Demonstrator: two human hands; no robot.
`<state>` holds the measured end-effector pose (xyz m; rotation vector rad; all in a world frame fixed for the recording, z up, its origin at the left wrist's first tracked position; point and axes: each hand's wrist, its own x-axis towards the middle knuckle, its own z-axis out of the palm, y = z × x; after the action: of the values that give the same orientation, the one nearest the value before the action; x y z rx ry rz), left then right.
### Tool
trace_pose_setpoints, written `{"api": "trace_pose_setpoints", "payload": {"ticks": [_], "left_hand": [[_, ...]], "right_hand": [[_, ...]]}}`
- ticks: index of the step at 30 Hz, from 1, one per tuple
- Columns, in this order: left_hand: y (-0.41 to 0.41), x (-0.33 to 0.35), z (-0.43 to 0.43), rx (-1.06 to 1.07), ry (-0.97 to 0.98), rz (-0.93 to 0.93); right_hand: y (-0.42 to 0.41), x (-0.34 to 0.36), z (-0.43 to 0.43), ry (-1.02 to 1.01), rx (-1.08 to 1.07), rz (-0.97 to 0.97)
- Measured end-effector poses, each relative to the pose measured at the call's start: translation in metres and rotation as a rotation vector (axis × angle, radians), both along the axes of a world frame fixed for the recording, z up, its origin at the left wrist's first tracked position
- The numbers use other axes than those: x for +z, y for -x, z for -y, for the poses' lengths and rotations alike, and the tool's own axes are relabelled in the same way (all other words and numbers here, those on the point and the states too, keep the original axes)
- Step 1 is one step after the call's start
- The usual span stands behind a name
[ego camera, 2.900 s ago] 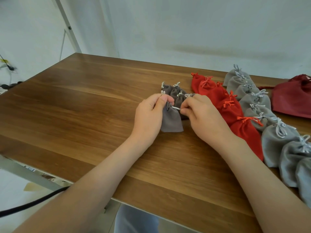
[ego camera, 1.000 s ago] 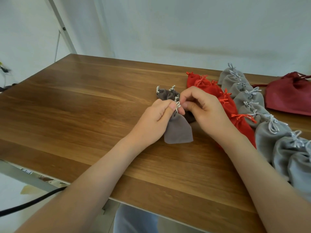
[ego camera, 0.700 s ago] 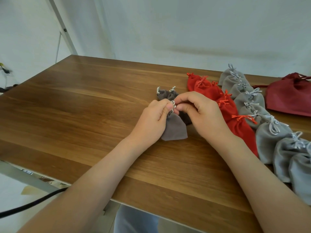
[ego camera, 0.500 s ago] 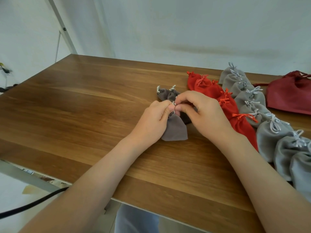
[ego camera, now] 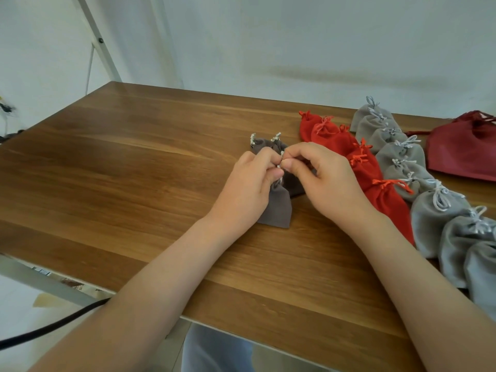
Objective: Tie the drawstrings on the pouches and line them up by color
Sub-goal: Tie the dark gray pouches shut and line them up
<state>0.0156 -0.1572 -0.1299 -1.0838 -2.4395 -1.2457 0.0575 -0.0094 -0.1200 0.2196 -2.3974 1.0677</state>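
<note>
A brown-grey pouch lies on the wooden table under my two hands. My left hand and my right hand meet above its neck, each pinching the pale drawstring. Behind them lie more brown-grey pouches with light cords. To the right runs a row of red pouches with tied red strings. Beyond it runs a row of light grey pouches with tied pale strings.
A large dark red bag lies at the far right of the table. The table's near edge crosses the bottom of the view. A black cable hangs below it at the left. A metal pole leans by the wall.
My hands went from pulling the cord apart to meeting at the pouch's neck. The pouch shifted a little on the table; the fingertips now pinch the string close together.
</note>
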Motion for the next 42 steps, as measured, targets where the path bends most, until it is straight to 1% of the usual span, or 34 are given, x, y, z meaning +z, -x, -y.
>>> {"api": "trace_pose_setpoints", "payload": {"ticks": [5,9,13,17,20,25,33,38,42], "left_hand": [[-0.001,0.001,-0.001,0.033,-0.006,-0.022],[-0.003,0.004,0.001,0.053,-0.121,0.004],[-0.003,0.005,0.002,0.069,-0.202,0.047],[-0.004,0.007,0.002,0.124,-0.202,0.011],[-0.003,0.006,0.002,0.167,-0.194,-0.003],[0.0,0.002,0.001,0.206,-0.163,-0.069],[0.002,0.002,0.0,0.221,-0.153,-0.052],[0.004,0.0,0.0,0.223,-0.155,-0.061],[0.005,0.0,-0.001,0.2,-0.146,-0.033]], "right_hand": [[0.0,0.002,0.001,0.091,-0.003,0.052],[0.0,0.002,0.001,0.161,-0.009,0.082],[-0.002,0.002,0.005,0.152,0.014,0.053],[-0.005,0.004,0.009,0.165,0.04,0.022],[-0.005,0.004,0.01,0.172,0.033,0.035],[-0.002,0.002,0.012,0.103,-0.032,0.068],[-0.001,0.001,0.016,0.056,-0.113,0.093],[-0.003,0.003,0.018,0.0,-0.127,0.052],[-0.003,0.002,0.021,-0.002,-0.151,0.036]]}}
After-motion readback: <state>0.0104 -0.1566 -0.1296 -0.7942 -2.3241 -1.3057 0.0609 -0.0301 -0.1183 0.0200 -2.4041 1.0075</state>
